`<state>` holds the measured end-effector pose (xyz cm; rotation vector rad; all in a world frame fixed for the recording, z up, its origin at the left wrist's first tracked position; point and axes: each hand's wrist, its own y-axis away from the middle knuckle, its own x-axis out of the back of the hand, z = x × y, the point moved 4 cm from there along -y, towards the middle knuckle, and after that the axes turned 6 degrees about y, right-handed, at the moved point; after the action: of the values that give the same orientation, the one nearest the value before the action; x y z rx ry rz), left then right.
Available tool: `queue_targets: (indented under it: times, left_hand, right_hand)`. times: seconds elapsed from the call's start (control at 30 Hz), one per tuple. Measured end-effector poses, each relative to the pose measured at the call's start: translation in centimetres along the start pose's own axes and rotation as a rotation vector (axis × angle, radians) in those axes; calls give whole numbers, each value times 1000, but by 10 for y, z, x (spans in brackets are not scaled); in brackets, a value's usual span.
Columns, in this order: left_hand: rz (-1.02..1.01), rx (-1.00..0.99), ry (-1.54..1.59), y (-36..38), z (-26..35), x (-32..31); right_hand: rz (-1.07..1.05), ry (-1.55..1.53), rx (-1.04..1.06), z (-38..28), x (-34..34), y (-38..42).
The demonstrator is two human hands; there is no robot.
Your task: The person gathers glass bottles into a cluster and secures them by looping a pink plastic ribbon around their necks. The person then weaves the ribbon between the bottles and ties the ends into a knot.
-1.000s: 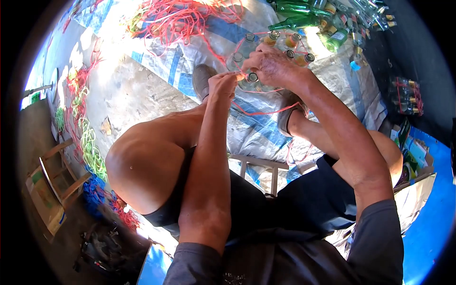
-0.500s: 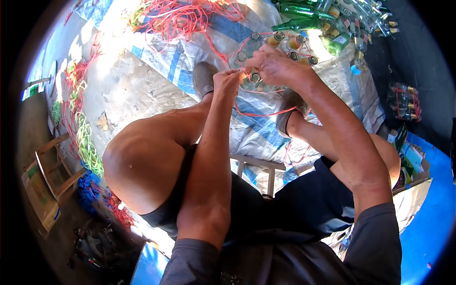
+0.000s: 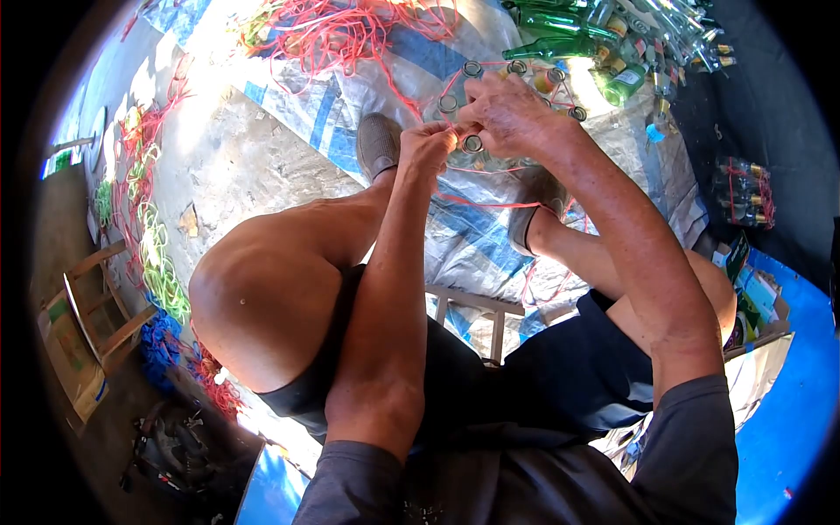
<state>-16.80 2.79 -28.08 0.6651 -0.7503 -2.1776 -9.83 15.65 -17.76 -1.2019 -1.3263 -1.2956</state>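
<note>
A cluster of upright clear glass bottles [image 3: 472, 143] stands between my feet, with a red plastic strap [image 3: 490, 205] running round it. My left hand [image 3: 427, 147] is closed at the near left side of the cluster, pinching the strap between thumb and fingers. Just to its right, my right hand [image 3: 507, 114] is curled over the bottle necks, its fingertips close to the left ones and closed on the strap too. That hand hides several of the bottles. The exact crossing of the strap between my fingers is too small to make out.
A tangled heap of red straps [image 3: 337, 39] lies on the blue-and-white tarp [image 3: 481, 241]. Green bottles [image 3: 560, 45] and clear ones lie at the upper right. A tied bottle bundle [image 3: 744, 192] sits farther right. More straps [image 3: 162, 271] trail along the left, near a wooden chair [image 3: 105, 306].
Both hands have shifted slightly, the left a little to the right and the right hand's fingers curling in closer to it. The bottles stay upright in nearly the same place.
</note>
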Motion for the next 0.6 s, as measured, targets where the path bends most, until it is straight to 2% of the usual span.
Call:
queue_targets:
  times: [0.6]
  left_hand:
    - [-59,-69,-39,4,-1,2]
  right_hand:
    - [53,19,-34,5,20,2]
